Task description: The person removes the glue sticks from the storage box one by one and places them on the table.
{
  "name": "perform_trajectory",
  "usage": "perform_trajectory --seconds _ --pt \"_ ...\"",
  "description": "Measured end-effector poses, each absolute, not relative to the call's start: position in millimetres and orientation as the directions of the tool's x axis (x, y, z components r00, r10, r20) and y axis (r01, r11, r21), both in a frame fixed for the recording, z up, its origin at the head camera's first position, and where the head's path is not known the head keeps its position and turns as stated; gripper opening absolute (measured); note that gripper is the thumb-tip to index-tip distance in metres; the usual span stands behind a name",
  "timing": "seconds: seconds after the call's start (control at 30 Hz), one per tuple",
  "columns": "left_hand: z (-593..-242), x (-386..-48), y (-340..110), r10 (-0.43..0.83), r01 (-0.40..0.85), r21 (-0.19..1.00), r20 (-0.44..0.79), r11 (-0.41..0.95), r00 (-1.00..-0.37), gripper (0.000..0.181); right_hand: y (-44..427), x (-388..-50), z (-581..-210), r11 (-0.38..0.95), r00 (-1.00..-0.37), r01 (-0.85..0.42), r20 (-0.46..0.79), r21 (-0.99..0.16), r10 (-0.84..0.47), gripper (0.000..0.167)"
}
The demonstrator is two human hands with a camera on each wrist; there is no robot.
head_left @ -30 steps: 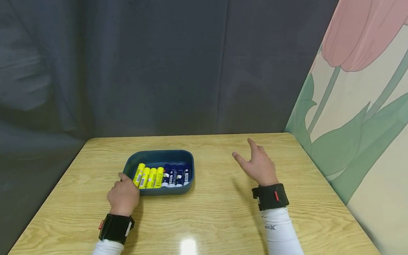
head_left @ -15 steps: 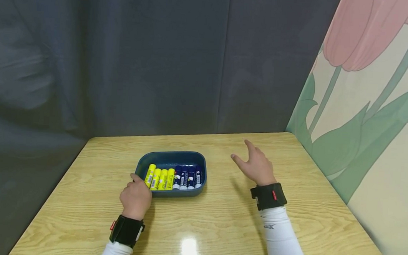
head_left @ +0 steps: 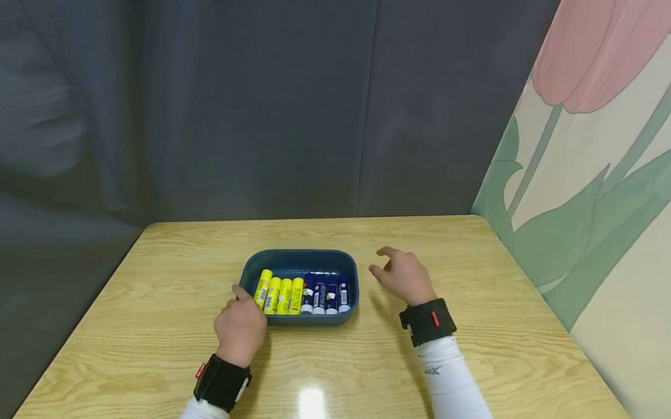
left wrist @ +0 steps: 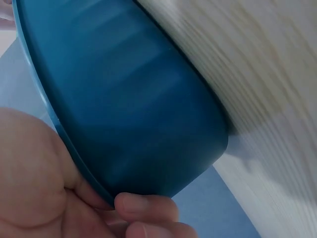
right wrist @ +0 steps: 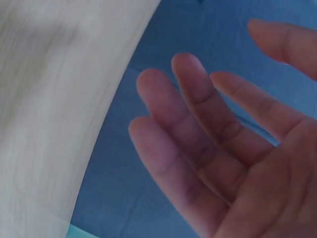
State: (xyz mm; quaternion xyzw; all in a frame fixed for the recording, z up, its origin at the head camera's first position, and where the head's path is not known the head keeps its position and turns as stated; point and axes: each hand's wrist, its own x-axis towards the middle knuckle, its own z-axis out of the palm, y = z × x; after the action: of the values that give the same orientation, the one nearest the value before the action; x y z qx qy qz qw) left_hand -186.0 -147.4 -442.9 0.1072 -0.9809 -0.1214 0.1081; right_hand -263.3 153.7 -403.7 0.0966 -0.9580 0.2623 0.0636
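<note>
A dark blue plastic box [head_left: 311, 321] stands on the table, its outer wall [left wrist: 133, 94] filling much of the left wrist view. Inside it lie several yellow glue sticks [head_left: 283, 296] on the left and several navy ones with white ends [head_left: 319, 295] on the right. My left hand [head_left: 241, 326] grips the box's near left corner, thumb over the rim and fingers curled against the outside. Just right of the box, apart from it, my right hand [head_left: 405, 276] hovers with relaxed fingers [right wrist: 163, 148] and holds nothing.
The wooden table [head_left: 165, 302] runs back to a dark grey curtain [head_left: 261, 104]. At the right, a wall [head_left: 625, 218] painted with tulips borders the table's edge.
My left hand has slid the box with its glue sticks to the right. My right hand has come a little left and nearer, its fingers bending more.
</note>
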Motion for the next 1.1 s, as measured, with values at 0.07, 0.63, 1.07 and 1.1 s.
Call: perform_trajectory --seconds 0.07,0.63,1.07,1.1 --pt "-443.5 -183.3 -142.5 -0.228 -0.174 0.258 0.193 0.95 -0.954 0.056 150.7 -262.9 -406.7 0.847 -0.974 -0.22 0.162 -0.484 -0.16 0.044" --pt "-437.0 -171.5 -113.5 -0.15 -0.092 0.287 0.186 0.953 -0.971 0.049 146.0 -261.3 -416.4 0.875 -0.988 -0.153 0.067 -0.459 -0.137 0.046" --pt "-400.2 -220.8 -133.7 -0.081 -0.072 0.426 0.002 0.902 -0.997 0.05 157.6 -258.9 -413.6 0.872 -0.993 -0.112 0.022 -0.477 -0.115 0.048" --pt "-401.5 -223.3 -135.3 -0.075 -0.076 0.431 -0.02 0.899 -0.997 0.052 157.0 -257.8 -414.8 0.87 -0.993 -0.106 0.012 -0.481 -0.114 0.048"
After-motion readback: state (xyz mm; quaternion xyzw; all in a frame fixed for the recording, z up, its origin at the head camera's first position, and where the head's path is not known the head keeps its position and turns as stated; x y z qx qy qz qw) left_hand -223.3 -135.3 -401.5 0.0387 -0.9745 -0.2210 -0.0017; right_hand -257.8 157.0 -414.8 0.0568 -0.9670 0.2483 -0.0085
